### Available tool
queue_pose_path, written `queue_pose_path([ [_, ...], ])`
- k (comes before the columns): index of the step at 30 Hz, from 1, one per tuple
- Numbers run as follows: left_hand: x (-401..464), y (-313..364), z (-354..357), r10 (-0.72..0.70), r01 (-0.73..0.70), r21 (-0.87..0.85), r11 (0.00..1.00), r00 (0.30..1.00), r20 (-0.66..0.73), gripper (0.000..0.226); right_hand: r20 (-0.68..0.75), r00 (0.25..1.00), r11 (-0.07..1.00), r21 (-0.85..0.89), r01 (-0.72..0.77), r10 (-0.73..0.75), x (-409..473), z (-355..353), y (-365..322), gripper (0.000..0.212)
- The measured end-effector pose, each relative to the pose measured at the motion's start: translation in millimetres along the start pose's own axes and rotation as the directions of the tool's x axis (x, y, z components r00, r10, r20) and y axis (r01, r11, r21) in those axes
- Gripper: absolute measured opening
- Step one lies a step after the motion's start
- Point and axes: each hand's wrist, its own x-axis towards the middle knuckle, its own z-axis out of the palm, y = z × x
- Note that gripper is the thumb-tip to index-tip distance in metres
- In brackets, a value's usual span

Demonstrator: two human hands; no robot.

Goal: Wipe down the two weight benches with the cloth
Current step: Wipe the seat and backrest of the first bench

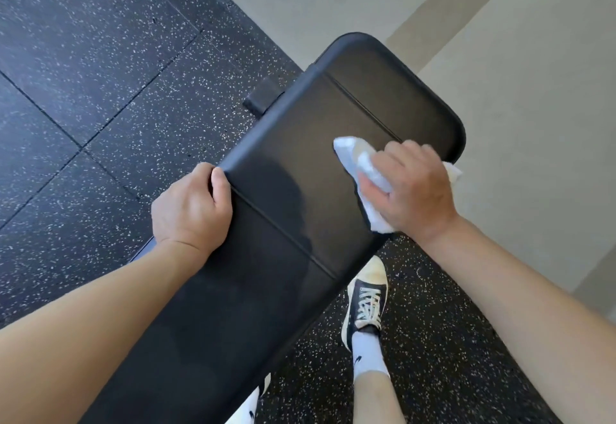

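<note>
Only one weight bench (pixel 293 223) shows, its near end cut off at 6 o'clock; its frame is mostly hidden under the black, seamed pad running toward 1 o'clock. The left hand (pixel 191 210) curls over the pad's 9 o'clock edge. The right hand (pixel 411 186) grips a crumpled white cloth (pixel 358 160) against the pad, partly covering it.

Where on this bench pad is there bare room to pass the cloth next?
Bare pad lies between the left hand gripping the bench edge and the right hand pressing the cloth, also beyond the far seam, and near the forearms. The pad's right edge under the cloth is crowded.
</note>
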Motion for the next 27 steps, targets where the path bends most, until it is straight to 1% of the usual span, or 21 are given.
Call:
queue_pose_path([
  [2, 0, -1, 1, 0.004, -0.004, -0.005, 1.000, 1.000, -0.004, 0.044, -0.039, 0.987, 0.988, -0.027, -0.154, 0.153, 13, 5, -8, 0.023],
  [4, 0, -2, 3, 0.000, 0.000, -0.015, 1.000, 1.000, -0.001, 0.043, -0.077, 0.959, 0.960, -0.034, -0.277, 0.273, 21, 13, -33, 0.020],
  [6, 1, -3, 4, -0.007, 0.007, -0.021, 1.000, 1.000, 0.002, 0.041, -0.077, 0.939, 0.941, -0.027, -0.338, 0.335, 25, 19, -64, 0.018],
  [8, 2, -3, 4, -0.012, 0.013, -0.032, 0.999, 1.000, 0.017, 0.040, -0.051, 0.941, 0.942, -0.003, -0.336, 0.336, 24, 25, -100, 0.016],
  [10, 2, -4, 3, -0.024, 0.027, -0.070, 0.997, 0.999, 0.043, 0.040, -0.015, 0.956, 0.956, 0.028, -0.294, 0.294, 17, 31, -142, 0.014],
  [12, 4, -6, 1, -0.030, 0.044, -0.153, 0.987, 0.995, 0.094, 0.039, 0.021, 0.972, 0.970, 0.063, -0.236, 0.235, 3, 37, -180, 0.014],
  [14, 6, -13, -4, 0.013, 0.036, -0.267, 0.963, 0.984, 0.178, 0.041, 0.046, 0.977, 0.975, 0.070, -0.211, 0.208, -13, 39, -208, 0.018],
  [16, 1, -32, -12, 0.049, 0.042, -0.345, 0.938, 0.966, 0.253, 0.041, 0.063, 0.985, 0.984, 0.072, -0.164, 0.160, -29, 40, -230, 0.018],
  [18, -18, -61, -19, 0.029, 0.070, -0.329, 0.942, 0.958, 0.286, 0.041, 0.071, 0.993, 0.988, 0.113, -0.104, 0.096, -45, 39, -253, 0.015],
  [19, -32, -78, -21, 0.003, 0.079, -0.285, 0.955, 0.961, 0.275, 0.042, 0.069, 0.995, 0.986, 0.144, -0.079, 0.070, -52, 39, -266, 0.014],
  [21, -66, -113, -23, -0.038, 0.077, -0.183, 0.980, 0.977, 0.209, 0.041, 0.079, 0.997, 0.982, 0.186, -0.036, 0.022, -67, 40, -292, 0.016],
  [24, -105, -152, -22, -0.043, 0.057, -0.110, 0.992, 0.992, 0.119, 0.035, 0.107, 0.992, 0.974, 0.221, 0.041, -0.066, -92, 43, -324, 0.015],
  [27, -131, -176, -21, -0.057, 0.064, -0.110, 0.992, 0.996, 0.068, 0.032, 0.098, 0.953, 0.935, 0.244, 0.256, -0.287, -102, 43, -332, 0.016],
])
